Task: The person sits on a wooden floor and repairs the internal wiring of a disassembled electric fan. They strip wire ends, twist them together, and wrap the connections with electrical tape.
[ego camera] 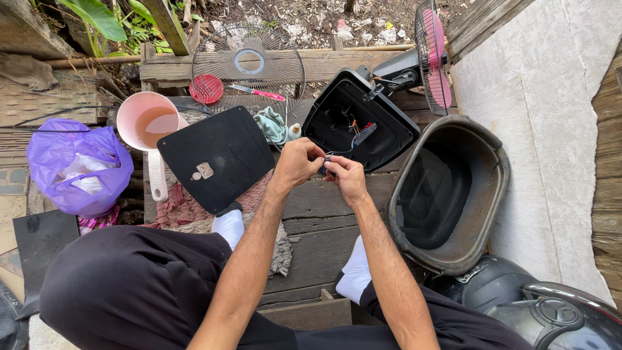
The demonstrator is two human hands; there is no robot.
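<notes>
Both hands, left hand and right hand, pinch thin wires leading from the open fan base just beyond, where a hard tug would likely snap a lead or joint.

Head camera looks steeply down (close) over the planks; single view.

I could not make out the small part pinched between both hands. The helmet at lower right was cut off by the frame's edge.
</notes>
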